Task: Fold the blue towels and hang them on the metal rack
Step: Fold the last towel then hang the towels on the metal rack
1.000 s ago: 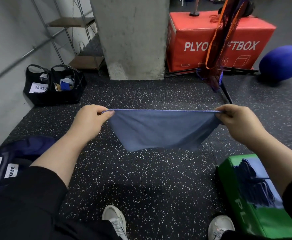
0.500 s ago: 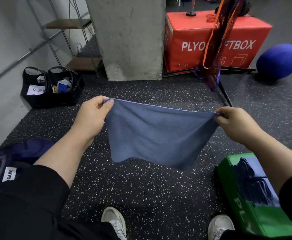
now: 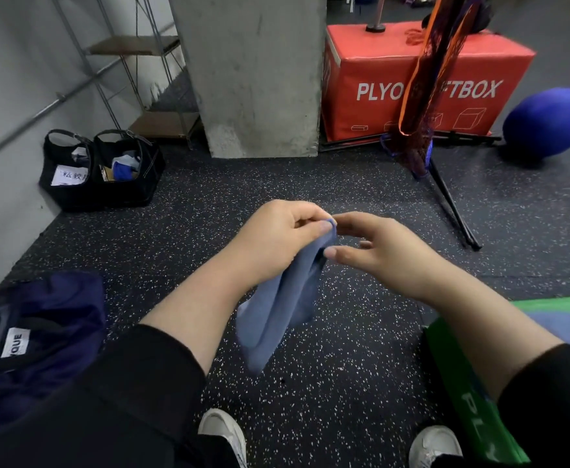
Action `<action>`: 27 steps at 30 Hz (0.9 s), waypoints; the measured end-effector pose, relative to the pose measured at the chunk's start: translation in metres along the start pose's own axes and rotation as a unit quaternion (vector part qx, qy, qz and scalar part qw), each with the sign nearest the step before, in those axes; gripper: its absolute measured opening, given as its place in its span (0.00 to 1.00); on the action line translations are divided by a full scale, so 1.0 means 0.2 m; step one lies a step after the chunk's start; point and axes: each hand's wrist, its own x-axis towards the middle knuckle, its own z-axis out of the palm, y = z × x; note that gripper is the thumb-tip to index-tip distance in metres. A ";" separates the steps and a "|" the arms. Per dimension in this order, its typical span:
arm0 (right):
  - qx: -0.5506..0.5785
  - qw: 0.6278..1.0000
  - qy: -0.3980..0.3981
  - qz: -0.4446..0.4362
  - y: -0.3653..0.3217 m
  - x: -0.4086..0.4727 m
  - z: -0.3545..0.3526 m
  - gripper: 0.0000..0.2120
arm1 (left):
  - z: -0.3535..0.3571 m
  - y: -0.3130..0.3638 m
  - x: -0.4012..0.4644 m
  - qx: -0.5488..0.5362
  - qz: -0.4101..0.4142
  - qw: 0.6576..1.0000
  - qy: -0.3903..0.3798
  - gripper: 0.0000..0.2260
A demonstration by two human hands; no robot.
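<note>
Here the left hand [image 3: 278, 238] pinches the folded blue towel [image 3: 278, 309]; the right hand [image 3: 383, 251], fingers loosely spread, hovers beside it. Around: green box [image 3: 462, 383], black bags [image 3: 101, 170], red box [image 3: 361, 106].

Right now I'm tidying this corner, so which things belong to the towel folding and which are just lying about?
In the job:
- blue towel, pinched by the left hand
- right hand, open beside it
- metal rack

Lying about:
- red plyo box
- blue ball
- black bags
- green box
</note>
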 end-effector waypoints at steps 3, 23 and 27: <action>0.046 0.999 0.002 -0.006 -0.02 0.04 0.06 0.09 | 0.01 0.00 0.00 -0.045 -0.015 0.999 0.006 0.02; 0.080 0.993 0.083 -0.011 -0.03 0.00 -0.08 0.07 | 0.13 -0.18 -0.04 0.084 -0.156 0.981 -0.078 0.05; 0.130 0.981 0.144 0.011 -0.02 -0.04 -0.15 0.06 | 0.12 -0.22 -0.04 0.162 -0.181 0.968 -0.061 0.09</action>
